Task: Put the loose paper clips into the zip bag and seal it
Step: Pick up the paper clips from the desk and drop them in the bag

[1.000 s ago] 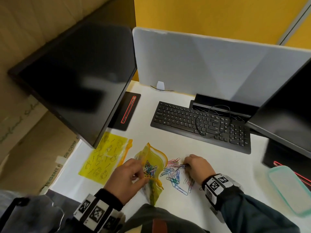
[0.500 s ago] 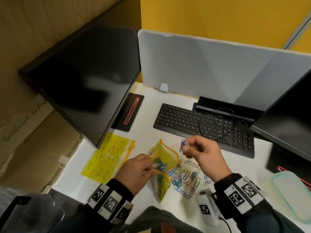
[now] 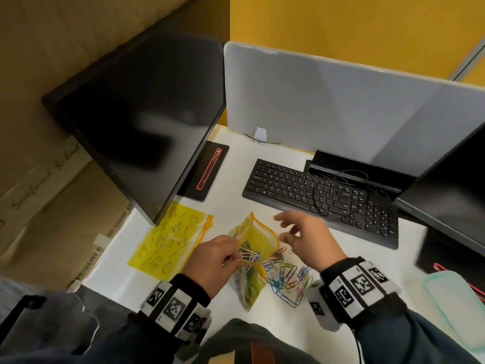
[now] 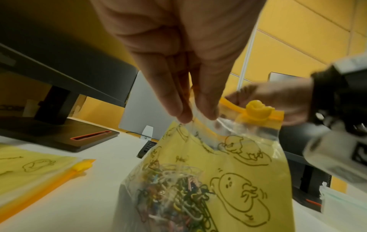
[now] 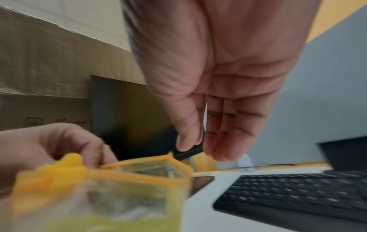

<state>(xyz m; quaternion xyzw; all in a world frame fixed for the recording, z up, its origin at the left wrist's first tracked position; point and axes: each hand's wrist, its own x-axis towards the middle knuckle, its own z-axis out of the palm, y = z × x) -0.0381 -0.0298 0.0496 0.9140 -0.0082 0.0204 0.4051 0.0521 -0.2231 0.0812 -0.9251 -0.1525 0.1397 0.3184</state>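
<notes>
Head view, lower centre: left hand (image 3: 214, 261) pinches the open rim of the zip bag (image 3: 253, 256), fingers pressed together; right hand (image 3: 305, 239) hovers beside its mouth, fingers loosely spread, holding nothing. Loose paper clips (image 3: 287, 281) lie on the white desk (image 3: 288, 329) below the keyboard (image 3: 320, 199). Yellow cartoon-printed bag, orange zipper, clips inside.

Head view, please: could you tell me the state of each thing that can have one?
Zip bag: open, partly filled with clips, held upright.
Left hand: pinching the bag's rim.
Right hand: open, empty, above the desk.
Loose paper clips: scattered on the desk.
Second zip bag: lying flat.
Monitors: dark.
</notes>
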